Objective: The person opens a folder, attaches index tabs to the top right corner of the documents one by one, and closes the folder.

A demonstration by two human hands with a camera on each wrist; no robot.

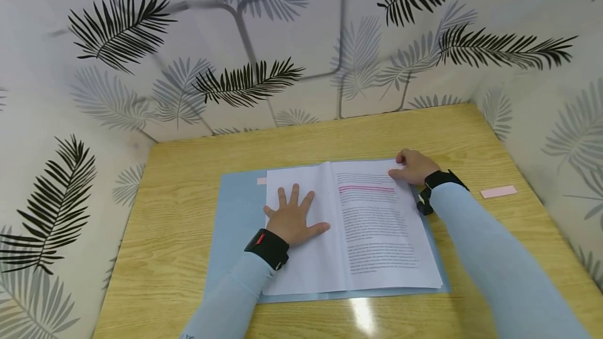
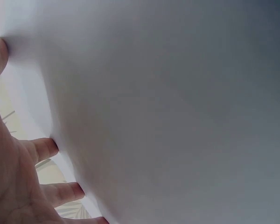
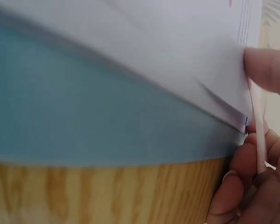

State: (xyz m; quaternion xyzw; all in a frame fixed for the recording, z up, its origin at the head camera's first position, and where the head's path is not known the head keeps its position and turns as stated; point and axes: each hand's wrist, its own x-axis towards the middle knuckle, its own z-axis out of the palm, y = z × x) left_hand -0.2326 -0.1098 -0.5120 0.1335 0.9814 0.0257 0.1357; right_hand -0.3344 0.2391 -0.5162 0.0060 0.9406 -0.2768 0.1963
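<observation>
A book of white printed pages point(image 1: 377, 229) lies open in a light blue cover point(image 1: 231, 224). Two pink lines point(image 1: 366, 189) mark text on its right page. My left hand point(image 1: 289, 222) rests on the blank left page point(image 1: 301, 271), fingers spread; in the left wrist view its fingertips touch the paper. At the top right corner is my right hand point(image 1: 414, 167), fingers curled. In the right wrist view, its thumb point(image 3: 270, 70) lies at the page edge, and a thin pale pink strip point(image 3: 259, 135), seen nearly edge-on, runs between thumb and palm.
Another pink strip point(image 1: 498, 191) lies on the wooden table point(image 1: 165, 224), right of the book. A small pale pink tab point(image 1: 261, 181) is on the blue cover at left. Leaf-patterned cloth point(image 1: 301, 93) hangs behind and beside the table.
</observation>
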